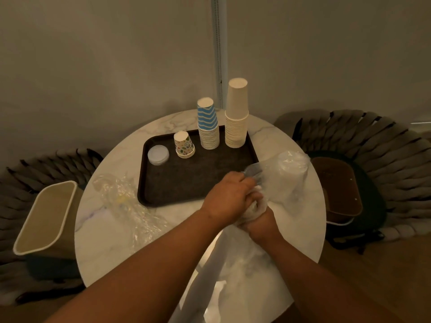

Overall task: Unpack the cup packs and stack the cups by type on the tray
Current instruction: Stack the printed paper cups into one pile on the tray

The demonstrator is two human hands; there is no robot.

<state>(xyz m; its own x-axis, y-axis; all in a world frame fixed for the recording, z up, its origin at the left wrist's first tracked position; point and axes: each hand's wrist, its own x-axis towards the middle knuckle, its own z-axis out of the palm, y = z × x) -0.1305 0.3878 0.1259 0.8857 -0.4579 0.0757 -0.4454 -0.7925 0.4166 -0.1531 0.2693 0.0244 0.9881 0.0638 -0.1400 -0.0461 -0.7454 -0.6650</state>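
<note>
Lowest in the frame, two bare forearms reach up from the bottom edge toward the centre of a round marble surface (112,248). The left hand (229,194) and the right hand (260,221) meet just right of centre, both with fingers curled tight around the bunched neck of one clear plastic pack (286,190). The pack's loose film trails down toward the lower middle of the frame, and its upper end bulges toward the right, where a nested stack of clear cups (292,164) shows faintly inside; their number cannot be told. The pack lies on the surface beside the tray's right edge.

Left of the hands, one crumpled empty wrapper (121,197) lies on the surface, just beside the tray's lower left corner.

Beyond the hands sits one dark rectangular tray (186,183). Along its far side stand four groups, left to right: a low stack of clear lids (158,155), a short stack of leaf-print cups (184,145), a taller stack of blue-and-white striped cups (208,124), and the tallest stack, of plain cream cups (236,113). All three cup stacks stand upside down and apart from one another.

At the left edge one beige bin (44,217) rests on a woven chair (21,183). At the right a second woven chair (373,145) holds one brown container (338,187).
</note>
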